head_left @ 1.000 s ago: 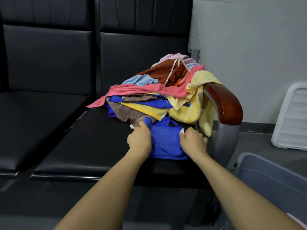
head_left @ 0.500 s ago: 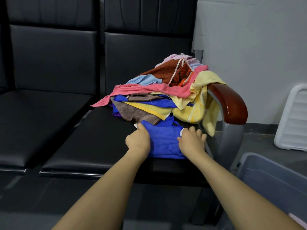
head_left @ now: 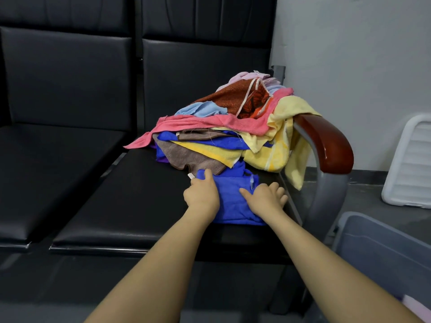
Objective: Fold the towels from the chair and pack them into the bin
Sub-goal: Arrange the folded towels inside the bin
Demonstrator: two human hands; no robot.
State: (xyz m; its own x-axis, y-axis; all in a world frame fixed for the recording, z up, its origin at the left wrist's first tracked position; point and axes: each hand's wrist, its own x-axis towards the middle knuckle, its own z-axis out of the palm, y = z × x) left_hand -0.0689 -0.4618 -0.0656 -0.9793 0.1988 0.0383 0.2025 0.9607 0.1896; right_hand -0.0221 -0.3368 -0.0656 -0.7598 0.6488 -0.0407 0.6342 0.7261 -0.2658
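You have just one camera, up on the person's head, looking forward and down, close over the black chair seat and the bin.

Two hands are showing, two black chair seats, one towel heap, one grey bin, one white lid.

Chair: directly before you, a second seat to its left.
Pile: on the seat's rear right, spilling over the armrest.
Towel: on the seat before the pile, under your left hand and right hand.
Bin: on the floor right of the chair.
Lid: behind the bin, against the wall.
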